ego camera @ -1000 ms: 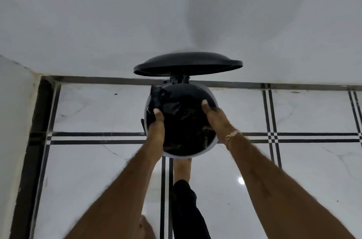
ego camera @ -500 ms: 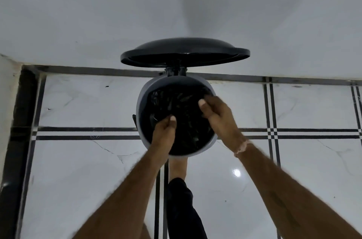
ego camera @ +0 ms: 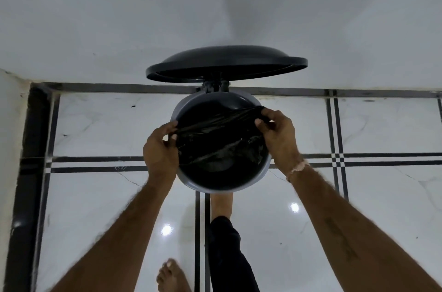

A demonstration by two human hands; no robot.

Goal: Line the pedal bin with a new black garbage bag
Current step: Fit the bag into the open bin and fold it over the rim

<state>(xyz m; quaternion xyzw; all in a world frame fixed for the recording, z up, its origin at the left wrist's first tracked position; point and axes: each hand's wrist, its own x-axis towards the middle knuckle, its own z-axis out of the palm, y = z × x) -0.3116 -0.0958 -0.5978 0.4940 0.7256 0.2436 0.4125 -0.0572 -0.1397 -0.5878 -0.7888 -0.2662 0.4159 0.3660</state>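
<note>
A round pedal bin [ego camera: 216,188] with a pale grey rim stands on the floor below me, its black lid [ego camera: 227,61] raised against the wall. A black garbage bag [ego camera: 220,131] lies inside the bin, with its upper edge stretched taut across the opening. My left hand [ego camera: 161,148] pinches the bag's edge at the bin's left rim. My right hand [ego camera: 278,134] pinches the edge at the upper right rim. A strip of the far rim shows uncovered behind the stretched plastic.
One bare foot [ego camera: 221,205] with a dark trouser leg reaches under the bin's near side; the other foot [ego camera: 172,275] stands lower left. The bin sits by a white wall [ego camera: 215,4] on glossy white tiles [ego camera: 95,208] with black lines. A wall corner [ego camera: 12,148] lies to the left.
Both hands have come up out of the bin and moved apart to the rim, pulling the bag's edge taut across the opening. The view has shifted slightly.
</note>
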